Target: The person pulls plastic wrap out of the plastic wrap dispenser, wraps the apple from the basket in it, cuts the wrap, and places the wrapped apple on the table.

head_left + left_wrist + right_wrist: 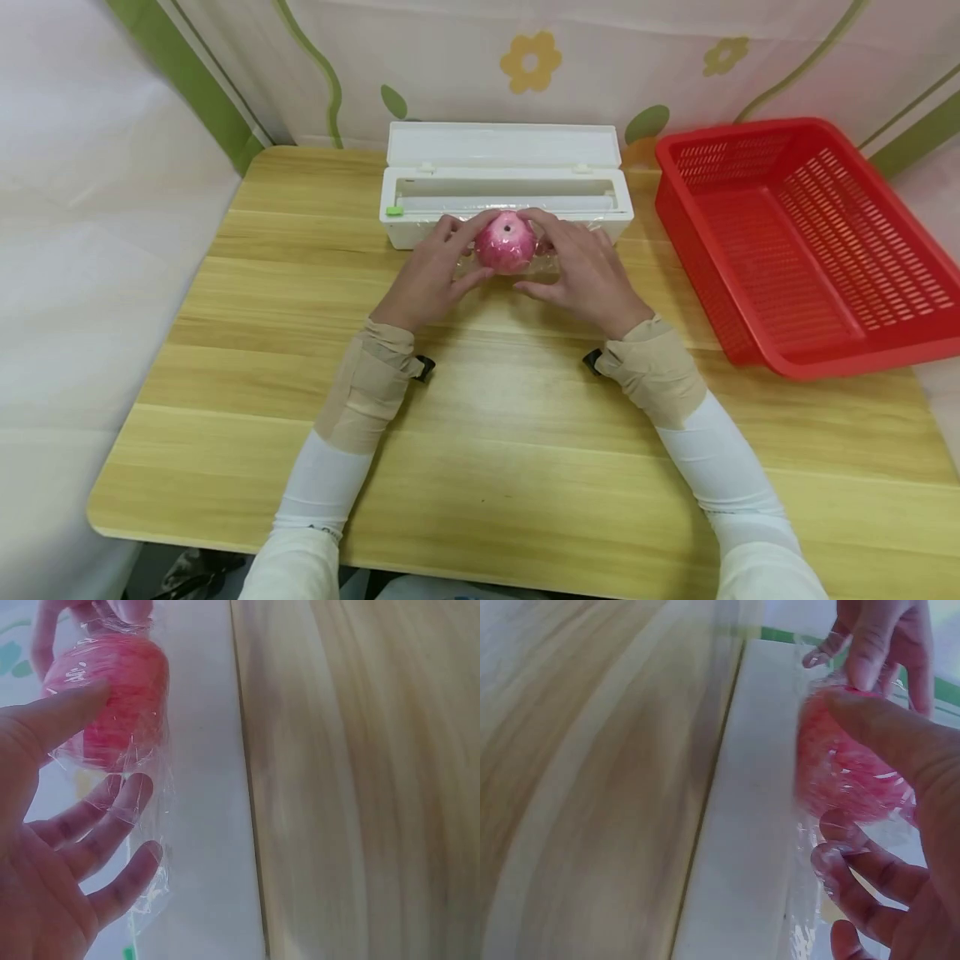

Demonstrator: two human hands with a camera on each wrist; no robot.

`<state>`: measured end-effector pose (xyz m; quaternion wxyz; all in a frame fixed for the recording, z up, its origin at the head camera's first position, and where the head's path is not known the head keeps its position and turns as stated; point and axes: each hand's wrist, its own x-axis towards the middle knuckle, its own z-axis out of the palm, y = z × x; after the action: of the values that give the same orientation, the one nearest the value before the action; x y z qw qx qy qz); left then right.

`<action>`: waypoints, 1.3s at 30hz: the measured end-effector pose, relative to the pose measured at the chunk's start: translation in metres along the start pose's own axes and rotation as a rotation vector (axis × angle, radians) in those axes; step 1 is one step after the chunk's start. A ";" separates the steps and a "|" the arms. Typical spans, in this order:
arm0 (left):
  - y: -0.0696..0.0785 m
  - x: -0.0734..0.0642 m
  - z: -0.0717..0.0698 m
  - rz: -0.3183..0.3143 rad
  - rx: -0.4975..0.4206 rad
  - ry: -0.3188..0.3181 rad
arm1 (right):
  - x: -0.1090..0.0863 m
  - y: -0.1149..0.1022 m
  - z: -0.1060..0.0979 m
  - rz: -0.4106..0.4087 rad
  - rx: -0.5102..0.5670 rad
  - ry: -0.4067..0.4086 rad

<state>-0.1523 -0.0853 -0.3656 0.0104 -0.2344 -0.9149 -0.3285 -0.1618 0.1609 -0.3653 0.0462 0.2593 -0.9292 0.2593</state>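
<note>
A round pink fruit (507,243), with a small dark spot on top, is wrapped in clear plastic film (154,877). It is held up in front of a white film dispenser (510,183) whose lid is raised. From the left, my left hand (431,279) holds the fruit with thumb and index finger; its other fingers touch the film in the left wrist view. My right hand (585,271) grips the opposite side, its thumb across the fruit in the right wrist view and its fingertips against loose film.
A red plastic basket (750,342) stands on the right of the wooden table (495,467). At the dispenser's left end sits a green slider (394,212). A flowered curtain (450,50) hangs behind the table.
</note>
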 end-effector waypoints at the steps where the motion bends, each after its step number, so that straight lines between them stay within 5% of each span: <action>1: 0.000 0.000 0.000 -0.001 0.001 -0.005 | 0.000 0.000 0.001 -0.004 -0.011 0.002; 23: 0.006 0.001 0.006 0.002 0.121 0.073 | 0.003 0.001 0.005 -0.007 -0.004 0.055; 39: 0.005 0.002 0.002 0.028 0.117 0.021 | 0.002 0.005 0.004 -0.101 -0.018 0.103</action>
<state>-0.1515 -0.0799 -0.3638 0.0384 -0.2425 -0.9290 -0.2768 -0.1658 0.1621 -0.3705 0.1093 0.2919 -0.9136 0.2610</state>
